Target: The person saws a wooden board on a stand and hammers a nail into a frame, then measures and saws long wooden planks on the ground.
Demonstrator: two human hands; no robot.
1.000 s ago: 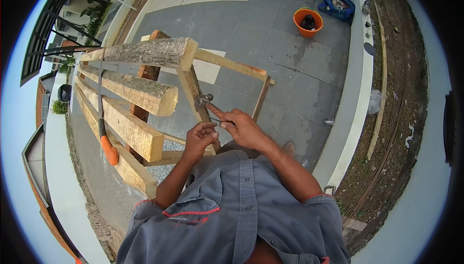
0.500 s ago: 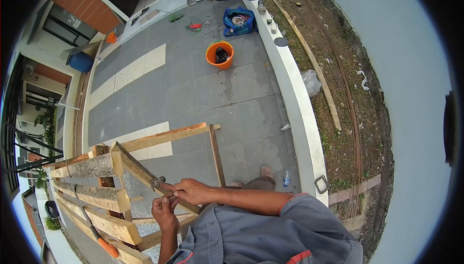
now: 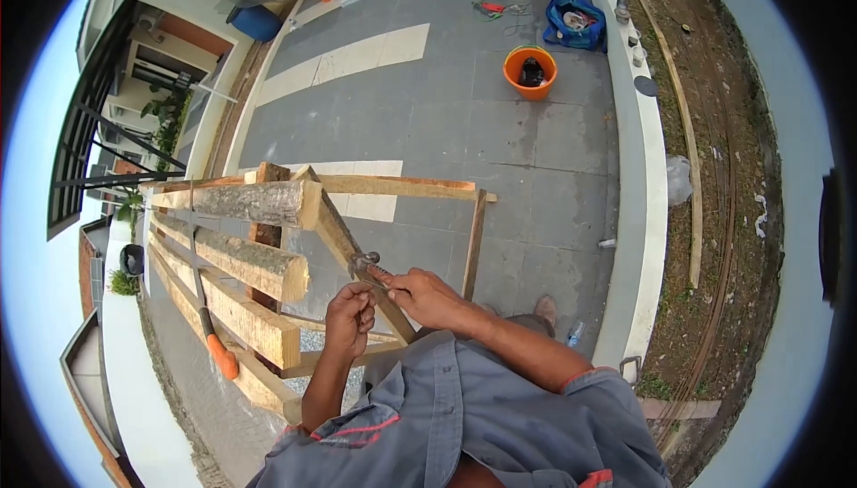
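My right hand [image 3: 430, 299] is closed at the handle of a hammer [image 3: 366, 264], whose metal head points away over a slanting timber brace [image 3: 328, 225]. Close by, my left hand [image 3: 350, 316] is shut in a pinch, its fingertips near the hammer handle. Something thin, like a nail, shows between the two hands, too small to make out surely. To the left, rough timber beams [image 3: 245, 318] lie side by side on a wooden frame. Across them rests a handsaw [image 3: 220, 356] with an orange grip.
A narrow upright timber [image 3: 474, 247] stands ahead of my legs. Farther off on the grey tiles are an orange bucket [image 3: 530, 73] and a blue bag [image 3: 575, 22]. A low white wall [image 3: 638, 220] runs along the right, with a plastic bottle [image 3: 576, 334] near my foot.
My view has turned left, so the scene sits farther right and higher. Both hands stay together by the hammer; the left hand has dropped slightly away from the right.
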